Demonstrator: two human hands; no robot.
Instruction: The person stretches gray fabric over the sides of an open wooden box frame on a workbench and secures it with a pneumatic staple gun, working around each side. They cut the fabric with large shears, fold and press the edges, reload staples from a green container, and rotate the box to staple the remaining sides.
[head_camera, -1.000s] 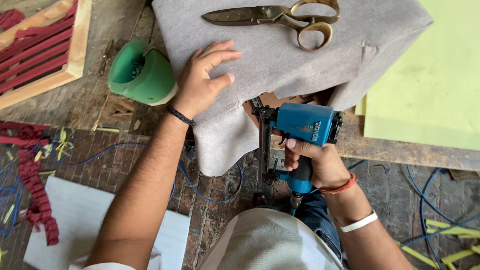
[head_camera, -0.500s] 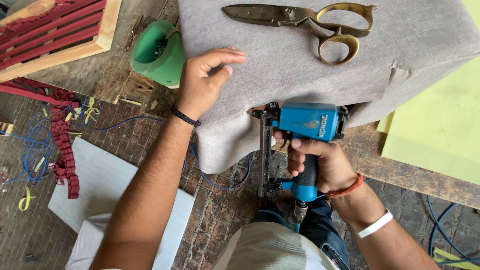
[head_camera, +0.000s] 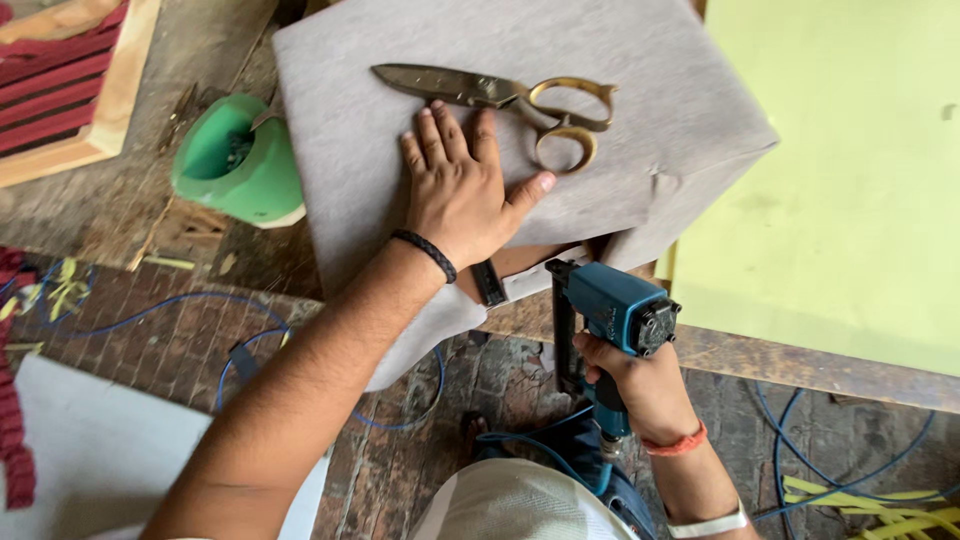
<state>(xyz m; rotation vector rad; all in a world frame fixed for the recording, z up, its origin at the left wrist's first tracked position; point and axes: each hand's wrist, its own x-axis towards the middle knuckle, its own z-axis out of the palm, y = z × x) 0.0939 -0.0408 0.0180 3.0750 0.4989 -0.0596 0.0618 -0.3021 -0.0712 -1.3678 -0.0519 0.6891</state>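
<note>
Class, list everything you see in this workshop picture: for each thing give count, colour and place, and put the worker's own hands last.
grey fabric: one, grey, draped over the bench top
scissors: one pair, dark blades with brass handles, lying on the fabric
staple gun: one, blue, at the fabric's front edge
green bowl: one, left of the fabric
foam sheet: one, pale yellow-green, right
wooden frame: one, red webbing, top left
blue hose: on the brick floor
left hand: flat on the fabric, black wristband
right hand: gripping the staple gun's handle
</note>
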